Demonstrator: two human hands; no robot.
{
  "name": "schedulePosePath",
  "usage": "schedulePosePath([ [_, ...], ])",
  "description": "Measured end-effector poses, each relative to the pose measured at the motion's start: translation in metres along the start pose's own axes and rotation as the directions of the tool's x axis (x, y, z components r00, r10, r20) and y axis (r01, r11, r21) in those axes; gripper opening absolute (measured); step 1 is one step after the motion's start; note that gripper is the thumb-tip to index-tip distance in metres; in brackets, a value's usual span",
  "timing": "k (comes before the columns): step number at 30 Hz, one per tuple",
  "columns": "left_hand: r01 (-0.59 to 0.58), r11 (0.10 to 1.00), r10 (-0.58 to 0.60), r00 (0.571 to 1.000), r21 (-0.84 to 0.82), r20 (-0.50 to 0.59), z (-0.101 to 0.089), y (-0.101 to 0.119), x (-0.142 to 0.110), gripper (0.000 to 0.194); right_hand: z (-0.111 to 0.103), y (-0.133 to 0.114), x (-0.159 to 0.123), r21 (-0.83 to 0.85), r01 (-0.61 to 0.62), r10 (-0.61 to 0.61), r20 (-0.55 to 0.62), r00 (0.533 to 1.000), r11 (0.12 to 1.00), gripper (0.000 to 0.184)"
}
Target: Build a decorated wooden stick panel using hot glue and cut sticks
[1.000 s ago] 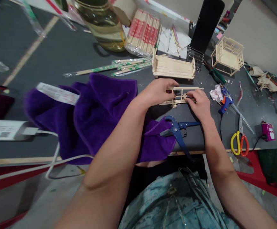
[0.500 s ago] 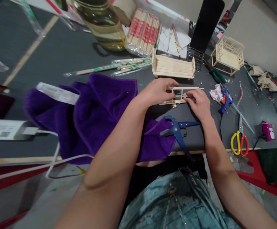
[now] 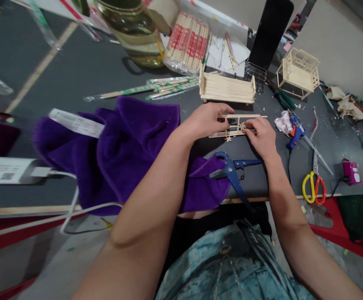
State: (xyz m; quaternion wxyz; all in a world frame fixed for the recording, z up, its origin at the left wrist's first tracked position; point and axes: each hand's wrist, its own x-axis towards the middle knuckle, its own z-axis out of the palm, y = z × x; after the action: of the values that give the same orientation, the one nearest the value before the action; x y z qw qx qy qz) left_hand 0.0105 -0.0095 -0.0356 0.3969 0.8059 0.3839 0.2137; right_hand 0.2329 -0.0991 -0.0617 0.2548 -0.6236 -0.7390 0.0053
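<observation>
Both hands meet at a small frame of thin wooden sticks (image 3: 234, 133) on the dark table. My left hand (image 3: 209, 119) grips its left part between thumb and fingers. At the frame's right side, my right hand (image 3: 260, 132) pinches a small flower-shaped wooden piece (image 3: 242, 126) against the sticks; its fingertips are partly hidden. Another small flower-shaped piece (image 3: 228, 139) lies at the frame's near edge. Just behind stands a miniature stick bench (image 3: 227, 88). A blue ratchet cutter (image 3: 230, 168) rests in front, partly on a purple cloth (image 3: 144, 141).
To the right lie a blue glue gun (image 3: 296, 130), scissors (image 3: 314, 183) and a pink box (image 3: 352, 172). A miniature stick chair (image 3: 298, 74) and a propped phone (image 3: 270, 33) stand behind. Packed chopsticks (image 3: 187, 41), a jar (image 3: 134, 35) and a white power strip (image 3: 11, 170) are leftward.
Almost nothing differs. Both hands keep their place on the stick frame, with only a very slight shift of the fingers.
</observation>
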Motion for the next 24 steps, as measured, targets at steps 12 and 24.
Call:
schedulePosePath([
  [12,0.01,1.0,-0.009,1.0,0.011,-0.006,0.0,0.004,-0.001,0.05,-0.027,0.003,-0.006,0.081,-0.046,0.038,0.092,0.995,0.996,0.003],
  [24,0.023,0.999,-0.022,1.0,0.049,-0.004,0.001,0.004,0.0,0.05,-0.049,-0.016,-0.008,0.197,-0.157,0.117,0.198,0.973,0.968,0.014],
])
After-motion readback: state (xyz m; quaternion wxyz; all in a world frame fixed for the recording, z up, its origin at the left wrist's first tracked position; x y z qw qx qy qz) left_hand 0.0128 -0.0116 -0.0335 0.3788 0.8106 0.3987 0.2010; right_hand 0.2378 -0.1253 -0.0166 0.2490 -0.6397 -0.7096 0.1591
